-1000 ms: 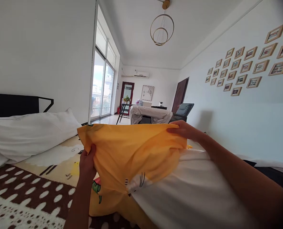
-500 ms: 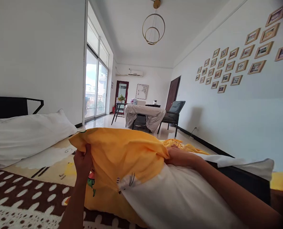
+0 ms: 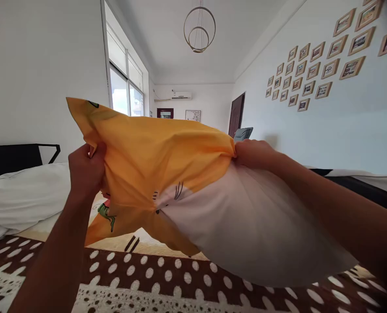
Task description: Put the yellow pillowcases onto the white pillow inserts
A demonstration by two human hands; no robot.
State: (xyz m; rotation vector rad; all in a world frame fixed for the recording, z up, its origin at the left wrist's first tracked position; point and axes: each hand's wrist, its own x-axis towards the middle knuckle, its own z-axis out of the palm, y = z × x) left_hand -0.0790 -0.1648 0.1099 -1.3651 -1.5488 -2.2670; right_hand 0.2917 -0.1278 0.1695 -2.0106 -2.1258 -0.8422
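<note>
An orange pillowcase (image 3: 161,152) with a printed cat face and whiskers is stretched between my hands, partly over a white pillow (image 3: 261,234). My left hand (image 3: 88,167) is closed on the pillowcase's left side, with one corner sticking up beyond it. My right hand (image 3: 254,150) grips the cloth at the right, where the orange fabric meets the white pillow. The pillow hangs to the lower right, beneath my right forearm. What lies inside the orange cloth is hidden.
Below is a brown and white patterned blanket (image 3: 167,276). Another white pillow (image 3: 27,191) lies at the left, beside a black frame (image 3: 14,160). Behind the pillowcase, a chair back (image 3: 243,133) shows. Framed pictures hang on the right wall.
Both hands have risen with the pillowcase and pillow, lifting them off the bed surface. The orange cloth now hides the table in the background, and more of the patterned blanket shows below.
</note>
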